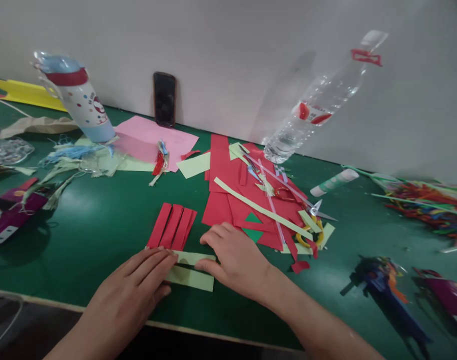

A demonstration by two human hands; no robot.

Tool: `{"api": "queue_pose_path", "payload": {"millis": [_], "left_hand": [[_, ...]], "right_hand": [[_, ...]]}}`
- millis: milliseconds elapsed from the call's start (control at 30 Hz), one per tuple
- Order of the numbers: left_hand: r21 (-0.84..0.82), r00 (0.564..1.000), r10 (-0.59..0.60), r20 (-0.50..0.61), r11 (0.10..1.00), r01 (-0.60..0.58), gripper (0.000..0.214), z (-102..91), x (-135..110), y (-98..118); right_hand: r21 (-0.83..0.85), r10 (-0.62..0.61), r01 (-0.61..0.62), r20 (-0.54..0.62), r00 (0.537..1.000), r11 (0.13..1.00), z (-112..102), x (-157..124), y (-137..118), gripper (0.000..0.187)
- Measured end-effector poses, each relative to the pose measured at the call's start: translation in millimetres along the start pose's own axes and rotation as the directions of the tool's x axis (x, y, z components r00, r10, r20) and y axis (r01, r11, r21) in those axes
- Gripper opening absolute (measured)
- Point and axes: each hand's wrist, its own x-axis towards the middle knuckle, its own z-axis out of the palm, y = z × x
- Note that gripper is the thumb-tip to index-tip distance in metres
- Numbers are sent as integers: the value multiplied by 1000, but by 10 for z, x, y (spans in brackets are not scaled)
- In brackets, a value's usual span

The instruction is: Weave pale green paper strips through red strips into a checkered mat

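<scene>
My left hand [141,275] lies with its fingers stretched out over the left ends of two pale green paper strips [194,278]. Its fingertips reach the lower edge of several red paper strips [171,225] lying side by side. At the right end of the upper green strip is my right hand [230,252], thumb and fingers apart, the thumb touching or just above the paper. Beyond it spreads a pile of red paper [216,210] with a long pale green strip [258,204] across it. Scissors with yellow handles [307,235] lie at the pile's right side, partly under paper scraps.
A clear plastic bottle [311,115] and a phone [164,100] stand against the wall. A tumbler [81,100] stands on the left near tassels [78,152] and pink paper [141,135]. A glue stick [334,182] and bundled coloured sticks [431,205] lie right. The table edge [198,332] is close in front.
</scene>
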Motion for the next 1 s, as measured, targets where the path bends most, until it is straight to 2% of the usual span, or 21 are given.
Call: {"api": "queue_pose_path", "payload": {"millis": [100,267,367,567,867,933,1000], "left_hand": [[-24,994,-105,-7,994,105,36,-14,34,10],[-113,966,-252,-62,963,245,29,-132,152,30],[-148,953,-301,-42,945,292,28,-174,183,26],[-207,954,-300,26,932,298,30,-164,156,16],[-207,942,-332,45,920,334,25,-160,139,0],[-197,953,-300,46,932,303,25,-156,130,0],[-168,970,-241,32,955,243,30,-141,114,0]], "right_hand": [[-13,36,-35,59,998,999,46,-82,-27,29],[16,50,-51,67,997,999,105,-71,-12,21],[29,50,-51,49,998,998,102,-69,-13,20],[62,81,-84,45,996,995,119,-88,-28,15],[104,86,-93,70,994,990,89,-69,-46,15],[140,91,-99,68,994,985,52,-66,-51,14],[248,124,-145,96,988,958,-7,-56,-59,13]]}}
